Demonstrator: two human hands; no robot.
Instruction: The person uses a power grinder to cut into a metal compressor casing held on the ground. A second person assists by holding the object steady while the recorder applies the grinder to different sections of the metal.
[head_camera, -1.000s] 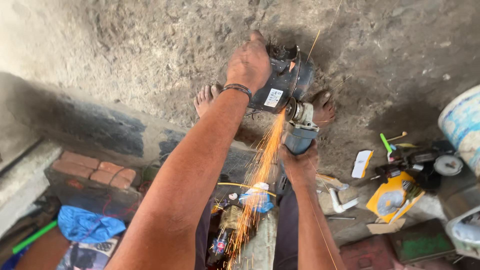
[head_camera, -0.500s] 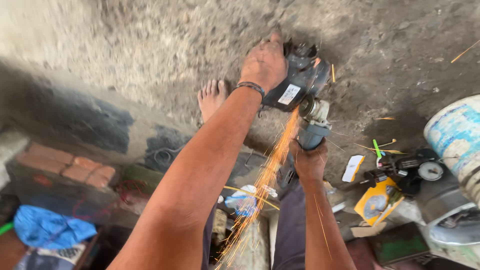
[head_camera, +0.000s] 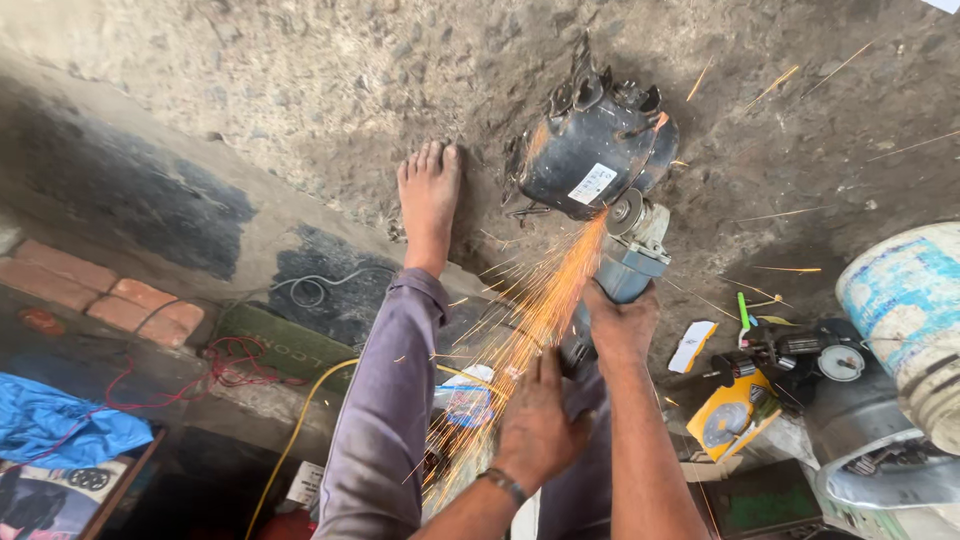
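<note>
Blue crumpled cloth (head_camera: 60, 428) lay at the far left, beside red bricks (head_camera: 95, 292) and a tangle of red wire (head_camera: 235, 362). A bare foot (head_camera: 428, 205) rested flat on the rough grey concrete floor (head_camera: 250, 90), its leg in a purple-grey trouser (head_camera: 385, 420). The left hand (head_camera: 535, 425), a bracelet at its wrist, was spread open with fingers straight, just beside the rear of the grey-blue angle grinder (head_camera: 625, 265); whether it touched the tool could not be told. The right hand (head_camera: 620, 325) was wrapped tight round the grinder's body. The disc met the dark round metal compressor housing (head_camera: 590, 150) on the floor, throwing orange sparks (head_camera: 540, 310) back toward the person. Farther right lay a yellow box (head_camera: 735, 415) and a white-and-blue bucket (head_camera: 905, 310).
</note>
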